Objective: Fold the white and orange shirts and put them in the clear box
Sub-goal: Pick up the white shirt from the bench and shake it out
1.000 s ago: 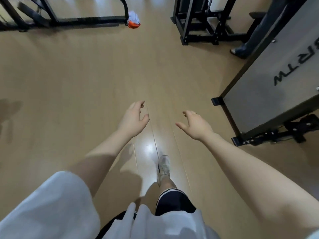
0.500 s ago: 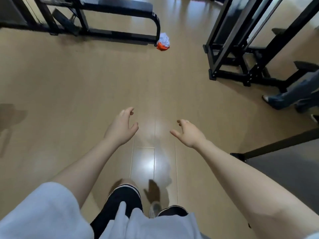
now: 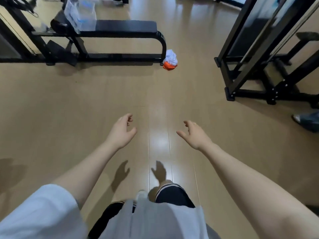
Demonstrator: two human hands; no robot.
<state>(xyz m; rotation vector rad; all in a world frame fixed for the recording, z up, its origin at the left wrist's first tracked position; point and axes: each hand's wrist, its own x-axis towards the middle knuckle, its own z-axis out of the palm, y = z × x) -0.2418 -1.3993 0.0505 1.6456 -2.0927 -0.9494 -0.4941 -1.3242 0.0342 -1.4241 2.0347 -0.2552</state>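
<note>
White shirt [image 3: 170,58] and orange shirt [image 3: 169,66] are seen crumpled together on the floor [image 3: 86,104] by the bench foot [image 3: 163,49], while left hand [image 3: 121,132] and right hand [image 3: 194,135] are held out loosely curled, nothing gripped.

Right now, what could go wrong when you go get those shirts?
The shirts lie bunched against the bench leg, so a sleeve might snag on it. The clear box sits at the bench's end and could get knocked off. Both the left hand and right hand are empty.
</note>
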